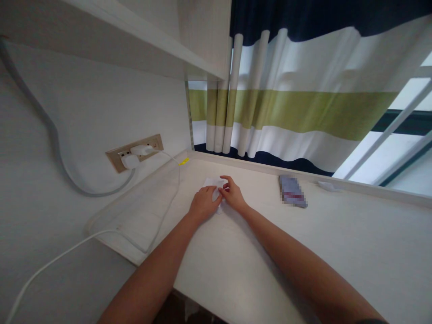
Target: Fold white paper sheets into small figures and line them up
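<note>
While together on one white paper sheet (209, 182), two hands (203, 204) (233, 194)

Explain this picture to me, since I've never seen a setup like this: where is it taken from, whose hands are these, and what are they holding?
No machine is involved. This picture comes from a camera worn on a person's head, looking forward and down, so the two bare arms are that person's own. The left hand and right hand together hold a small piece of white paper against a white desk. Further right lies a flat packet, blurred out. To the left is a pale flat pad, and two white plugs sit in a wall socket.
</note>
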The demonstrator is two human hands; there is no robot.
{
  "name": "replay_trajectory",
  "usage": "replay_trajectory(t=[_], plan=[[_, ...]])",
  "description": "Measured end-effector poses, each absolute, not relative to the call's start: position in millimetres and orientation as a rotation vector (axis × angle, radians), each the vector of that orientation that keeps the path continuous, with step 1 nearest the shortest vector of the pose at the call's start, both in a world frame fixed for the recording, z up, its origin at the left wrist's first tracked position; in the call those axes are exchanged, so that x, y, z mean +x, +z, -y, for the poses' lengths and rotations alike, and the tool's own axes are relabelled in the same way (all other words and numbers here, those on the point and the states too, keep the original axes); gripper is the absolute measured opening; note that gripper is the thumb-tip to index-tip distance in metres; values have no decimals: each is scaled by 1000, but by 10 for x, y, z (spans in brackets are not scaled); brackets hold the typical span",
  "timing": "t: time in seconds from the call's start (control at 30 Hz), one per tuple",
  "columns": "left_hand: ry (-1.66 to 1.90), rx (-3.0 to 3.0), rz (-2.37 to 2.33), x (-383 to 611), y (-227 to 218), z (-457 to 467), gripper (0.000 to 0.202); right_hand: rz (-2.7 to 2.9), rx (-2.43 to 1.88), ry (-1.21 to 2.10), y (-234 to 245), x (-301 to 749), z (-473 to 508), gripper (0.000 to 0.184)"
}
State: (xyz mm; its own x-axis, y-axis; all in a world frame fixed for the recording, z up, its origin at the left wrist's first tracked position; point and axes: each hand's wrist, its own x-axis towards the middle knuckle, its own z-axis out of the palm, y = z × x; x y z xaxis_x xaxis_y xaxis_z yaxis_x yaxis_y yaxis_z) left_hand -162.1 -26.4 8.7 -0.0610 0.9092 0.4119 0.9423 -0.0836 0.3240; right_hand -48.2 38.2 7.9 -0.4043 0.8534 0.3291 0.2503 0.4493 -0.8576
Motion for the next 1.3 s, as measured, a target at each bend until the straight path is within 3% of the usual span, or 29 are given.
replay_trajectory(t=[0.3, 0.53, 0.63, 0.73, 0.83, 1.3], plan=[[-1645, -2012, 2015, -1454, 475, 363, 32, 1627, -460, 1229, 443, -429, -260, 52], [-2865, -1709, 2093, -1085, 535, 268, 38, 1548, -872, 855, 614, 76, -224, 69], [-3135, -1684, 1999, -815, 586, 303, 39, 1450, -1037, 1069, 646, 394, -146, 58], [-3220, -1750, 1933, -537, 625, 367, 38, 1388, -987, 1342, 669, 729, -13, 41], [-3183, -1877, 1974, -297, 602, 414, 34, 1383, -974, 1366, 688, 1060, 129, 28], [-2744, -2559, 2060, 166, 216, 472, 32, 1389, -1134, 1100, 424, 1990, 583, 26]])
